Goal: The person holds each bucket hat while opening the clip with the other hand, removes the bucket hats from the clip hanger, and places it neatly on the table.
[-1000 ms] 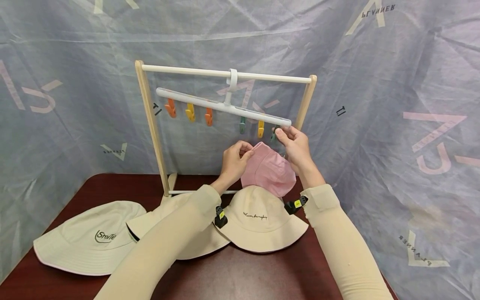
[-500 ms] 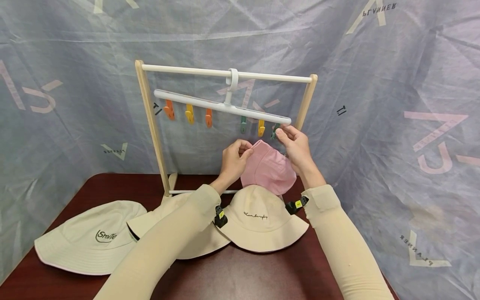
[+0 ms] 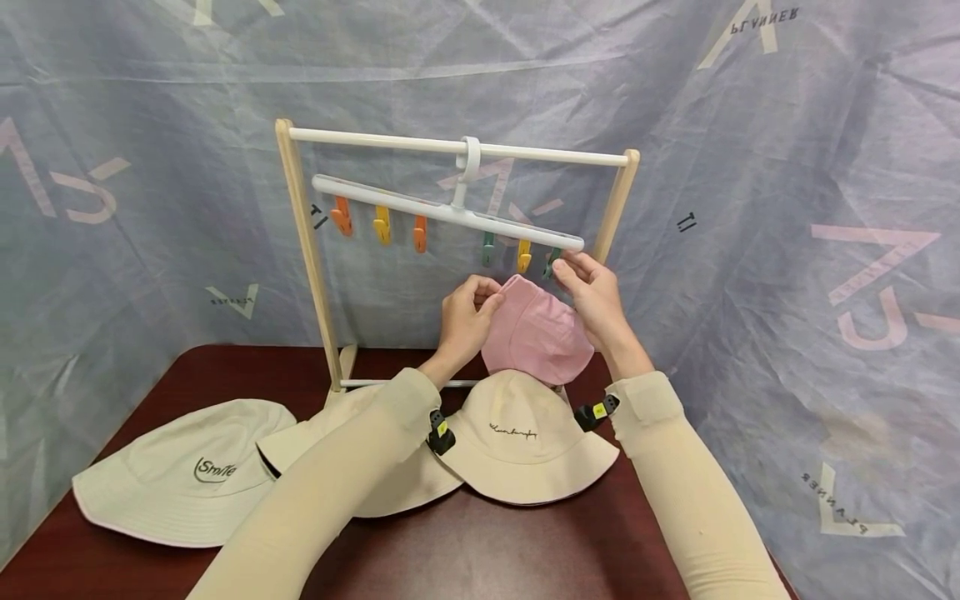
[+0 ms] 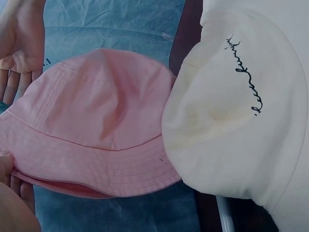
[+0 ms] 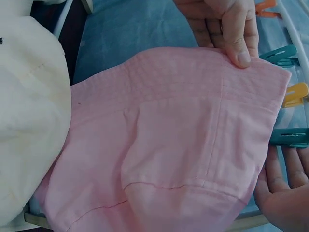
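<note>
My left hand [image 3: 463,321] pinches the brim of a pink bucket hat [image 3: 538,329] between thumb and fingers. The hat hangs sideways, its crown toward the lower right, partly behind a cream hat. At the right end of the white clip hanger [image 3: 442,211], my right hand [image 3: 596,300] grips a green clip [image 3: 552,263] between thumb and fingers. In the right wrist view the brim's corner lies near the green clip [image 5: 290,137], a yellow clip [image 5: 295,95] and another green clip; whether any touches the brim I cannot tell.
The hanger tilts down to the right from a wooden rack's top rod [image 3: 375,140]. Orange clips [image 3: 342,218] and a yellow clip hang on its left half. A cream hat with script [image 3: 525,442], another cream hat [image 3: 405,487] and a "Smile" hat [image 3: 176,475] lie on the dark red table [image 3: 480,554].
My left hand has lifted the pink hat slightly, closer to the clips. My right hand stays at the end green clip, which now leans a little more.
</note>
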`<state>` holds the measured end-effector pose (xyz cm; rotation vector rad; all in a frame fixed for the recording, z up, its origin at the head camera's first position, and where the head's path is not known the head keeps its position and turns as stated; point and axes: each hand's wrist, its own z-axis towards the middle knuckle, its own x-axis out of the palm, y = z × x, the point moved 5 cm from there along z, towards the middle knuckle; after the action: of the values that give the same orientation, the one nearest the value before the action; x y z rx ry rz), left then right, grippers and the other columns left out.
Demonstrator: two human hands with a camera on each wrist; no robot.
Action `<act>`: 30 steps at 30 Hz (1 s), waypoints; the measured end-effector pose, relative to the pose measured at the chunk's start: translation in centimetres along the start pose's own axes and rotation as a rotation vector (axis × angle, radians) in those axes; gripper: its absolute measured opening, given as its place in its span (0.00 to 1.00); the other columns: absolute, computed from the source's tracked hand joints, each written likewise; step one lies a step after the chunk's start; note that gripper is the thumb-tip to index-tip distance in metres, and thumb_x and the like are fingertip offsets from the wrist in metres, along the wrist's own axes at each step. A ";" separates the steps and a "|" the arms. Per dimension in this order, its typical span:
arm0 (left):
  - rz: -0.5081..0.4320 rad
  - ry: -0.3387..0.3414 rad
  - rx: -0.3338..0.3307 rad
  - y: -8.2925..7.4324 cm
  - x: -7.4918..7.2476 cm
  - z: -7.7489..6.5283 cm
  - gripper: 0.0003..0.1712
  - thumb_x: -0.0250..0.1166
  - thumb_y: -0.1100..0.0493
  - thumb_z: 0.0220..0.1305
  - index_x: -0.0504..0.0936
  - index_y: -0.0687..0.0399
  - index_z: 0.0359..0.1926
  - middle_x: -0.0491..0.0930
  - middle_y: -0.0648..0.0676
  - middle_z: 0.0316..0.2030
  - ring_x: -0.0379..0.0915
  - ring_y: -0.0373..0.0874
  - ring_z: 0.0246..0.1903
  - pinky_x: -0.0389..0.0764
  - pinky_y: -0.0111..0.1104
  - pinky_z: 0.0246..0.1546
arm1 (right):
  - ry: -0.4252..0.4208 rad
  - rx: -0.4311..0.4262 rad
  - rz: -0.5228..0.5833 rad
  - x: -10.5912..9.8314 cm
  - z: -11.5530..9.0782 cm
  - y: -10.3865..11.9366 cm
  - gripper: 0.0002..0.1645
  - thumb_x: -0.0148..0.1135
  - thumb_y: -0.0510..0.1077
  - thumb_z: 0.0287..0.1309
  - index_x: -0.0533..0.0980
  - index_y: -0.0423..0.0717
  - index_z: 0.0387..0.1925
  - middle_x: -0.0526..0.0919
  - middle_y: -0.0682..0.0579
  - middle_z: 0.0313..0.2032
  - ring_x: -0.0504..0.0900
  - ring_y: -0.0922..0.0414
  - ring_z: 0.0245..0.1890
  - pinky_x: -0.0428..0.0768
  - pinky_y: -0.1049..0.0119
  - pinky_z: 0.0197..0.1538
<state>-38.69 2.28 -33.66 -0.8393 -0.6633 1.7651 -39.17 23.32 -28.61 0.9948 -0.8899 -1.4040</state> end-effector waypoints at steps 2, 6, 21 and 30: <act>-0.006 -0.007 0.001 0.0 -0.1 0.0 0.05 0.70 0.58 0.74 0.85 0.52 0.46 0.87 0.52 0.40 0.83 0.44 0.41 0.84 0.35 0.43 | 0.002 0.004 -0.018 -0.1 -0.1 0.0 0.35 0.61 0.48 0.79 0.66 0.38 0.77 0.75 0.37 0.71 0.76 0.48 0.70 0.74 0.59 0.73; -0.020 -0.024 0.003 -0.1 -0.3 0.0 0.05 0.70 0.58 0.74 0.85 0.54 0.46 0.87 0.52 0.40 0.84 0.44 0.41 0.84 0.35 0.44 | 0.016 -0.006 -0.025 -0.4 -0.4 0.0 0.35 0.60 0.47 0.79 0.65 0.35 0.77 0.74 0.33 0.71 0.75 0.41 0.70 0.72 0.53 0.74; -0.084 -0.089 -0.007 -0.5 -1.6 -0.4 0.06 0.71 0.58 0.74 0.85 0.55 0.45 0.87 0.54 0.39 0.82 0.45 0.39 0.82 0.33 0.41 | 0.011 -0.039 -0.165 -2.3 -1.8 -1.2 0.33 0.65 0.48 0.76 0.71 0.38 0.74 0.79 0.36 0.67 0.83 0.51 0.63 0.81 0.74 0.59; -0.150 -0.099 -0.021 -0.7 -2.4 -0.9 0.06 0.70 0.57 0.74 0.85 0.54 0.46 0.86 0.53 0.41 0.81 0.45 0.41 0.81 0.32 0.42 | 0.038 -0.037 -0.255 -4.2 -3.6 -3.2 0.33 0.69 0.49 0.73 0.73 0.45 0.74 0.80 0.42 0.68 0.81 0.55 0.65 0.79 0.76 0.58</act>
<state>-37.00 0.28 -33.15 -0.7015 -0.7909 1.6742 -36.93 27.79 -32.54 1.1326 -0.7248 -1.6032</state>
